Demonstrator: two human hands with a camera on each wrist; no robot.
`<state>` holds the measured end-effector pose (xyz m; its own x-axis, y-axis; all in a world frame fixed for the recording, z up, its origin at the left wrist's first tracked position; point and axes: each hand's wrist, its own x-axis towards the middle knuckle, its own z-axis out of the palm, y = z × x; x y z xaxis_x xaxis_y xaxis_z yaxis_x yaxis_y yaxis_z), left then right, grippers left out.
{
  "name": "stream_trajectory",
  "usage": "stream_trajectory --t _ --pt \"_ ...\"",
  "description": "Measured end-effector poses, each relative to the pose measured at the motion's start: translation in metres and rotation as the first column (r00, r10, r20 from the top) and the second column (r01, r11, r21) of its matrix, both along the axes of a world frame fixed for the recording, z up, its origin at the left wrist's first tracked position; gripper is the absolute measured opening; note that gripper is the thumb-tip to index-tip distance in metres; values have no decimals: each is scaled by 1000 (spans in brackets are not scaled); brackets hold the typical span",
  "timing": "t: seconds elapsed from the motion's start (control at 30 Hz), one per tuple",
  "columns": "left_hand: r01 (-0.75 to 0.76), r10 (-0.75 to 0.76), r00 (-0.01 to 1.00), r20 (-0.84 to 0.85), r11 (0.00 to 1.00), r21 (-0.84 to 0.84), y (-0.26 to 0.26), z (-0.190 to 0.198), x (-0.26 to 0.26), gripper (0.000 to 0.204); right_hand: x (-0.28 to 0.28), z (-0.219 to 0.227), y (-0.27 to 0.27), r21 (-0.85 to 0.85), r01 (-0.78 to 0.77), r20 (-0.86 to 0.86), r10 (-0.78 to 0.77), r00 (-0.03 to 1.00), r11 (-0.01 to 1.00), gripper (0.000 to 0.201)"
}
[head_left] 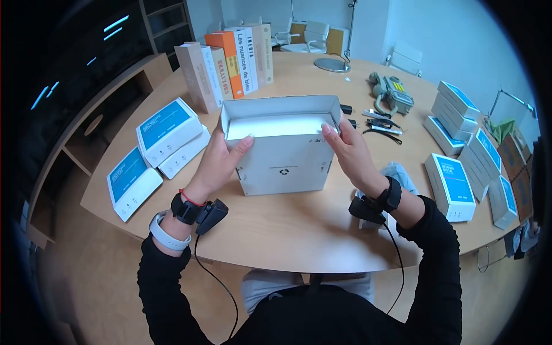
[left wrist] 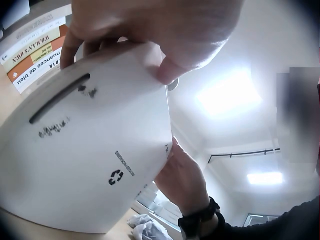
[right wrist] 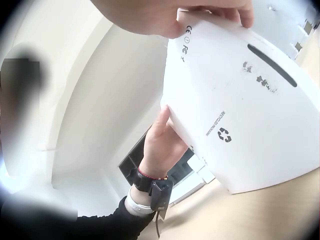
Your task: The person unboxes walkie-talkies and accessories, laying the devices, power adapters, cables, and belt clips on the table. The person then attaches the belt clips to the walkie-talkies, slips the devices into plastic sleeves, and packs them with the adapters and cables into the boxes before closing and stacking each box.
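Note:
A white box [head_left: 284,167] stands upright on the table, its top open toward the person, with a white panel inside. The left hand [head_left: 221,158] grips its left side, thumb on the front face near the rim. On the opposite side the right hand [head_left: 352,152] holds the box the same way, thumb over the rim. In the left wrist view the box [left wrist: 90,150] shows a recycling mark and a dark slot, with the left hand [left wrist: 155,30] on its edge. The right wrist view shows the right hand [right wrist: 185,15] gripping the box [right wrist: 215,100].
Blue-and-white boxes [head_left: 167,129] lie at the left, and more boxes [head_left: 451,181] at the right. Books [head_left: 230,69] stand at the back left. A telephone [head_left: 394,92], cables [head_left: 384,126] and a lamp base [head_left: 332,64] are behind. A plastic bag [head_left: 398,175] lies by the right forearm.

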<state>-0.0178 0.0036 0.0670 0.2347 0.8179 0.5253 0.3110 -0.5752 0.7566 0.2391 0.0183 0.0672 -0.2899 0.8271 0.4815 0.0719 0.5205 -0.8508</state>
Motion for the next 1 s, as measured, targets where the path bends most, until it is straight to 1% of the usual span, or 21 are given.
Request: stream_trajectory --t 0.07,0.1,0.17,0.2,0.27,0.3,0.37,0.4,0.47,0.53,0.57,0.6,0.63,0.7,0.73,0.77,0.83,0.87,0.9,0.97,1.0 --pt "-18 20 997 -73 1000 20 4 3 -2 68 1 1 5 -36 -8 15 8 1000 999 53" --pt "-23 25 997 -73 999 23 7 4 -3 68 1 2 7 -33 -12 15 13 1000 999 53" --pt "-13 10 994 -106 999 -30 11 6 -6 70 2 6 11 -133 -67 -35 62 997 989 55" --pt "-15 12 994 -104 1000 -27 11 6 -6 70 1 6 11 -130 -68 -34 64 997 989 55" --pt "-19 19 995 -100 1000 8 9 7 -5 71 0 7 10 -113 -80 -104 68 992 990 53" --pt "-10 11 995 -101 1000 10 8 8 -4 71 1 5 13 -110 -72 -105 60 993 991 53" --pt "-65 66 992 -104 998 14 7 6 -2 73 4 -4 21 -104 -56 -136 42 990 993 49" --pt "-53 54 993 -103 999 13 7 4 -1 73 2 -7 22 -53 -48 -180 38 983 997 46" --pt "-118 118 989 -93 993 6 5 3 -1 75 1 -9 20 -30 0 -148 -4 989 1000 46" --pt "-137 135 985 -109 991 -8 3 5 -1 77 -1 -8 18 0 34 -119 -34 992 999 46" --pt "-157 153 980 -125 987 -24 2 5 -2 78 -2 -7 16 41 72 -93 -68 993 997 44" --pt "-157 153 981 -123 987 -23 2 5 -3 78 -2 -6 15 82 110 -69 -105 992 990 41" --pt "-147 144 982 -121 989 -19 3 5 -4 80 1 -5 19 84 112 -67 -107 992 990 41" --pt "-135 132 984 -116 991 -12 3 4 -4 82 13 2 35 234 229 105 -258 960 945 34" --pt "-111 109 990 -93 994 -18 2 5 -4 83 20 11 41 305 275 232 -351 907 912 25" --pt "-86 84 994 -70 996 -24 2 4 -3 84 22 24 41 306 276 234 -353 906 911 25" --pt "-67 65 996 -57 997 -28 4 3 -4 84 26 49 40 116 211 517 -240 821 971 24" --pt "-50 49 998 -44 998 -29 5 3 -4 83 24 54 44 354 173 562 -357 746 919 25" --pt "-48 47 998 -42 998 -28 6 4 -4 83 24 61 45 355 174 563 -359 745 918 25" --pt "-35 33 997 -64 999 -21 7 5 -4 83 20 78 42 83 190 591 -202 781 978 26" --pt "-34 33 998 -61 999 -19 7 6 -3 83 18 81 45 20 190 585 -165 794 982 24"
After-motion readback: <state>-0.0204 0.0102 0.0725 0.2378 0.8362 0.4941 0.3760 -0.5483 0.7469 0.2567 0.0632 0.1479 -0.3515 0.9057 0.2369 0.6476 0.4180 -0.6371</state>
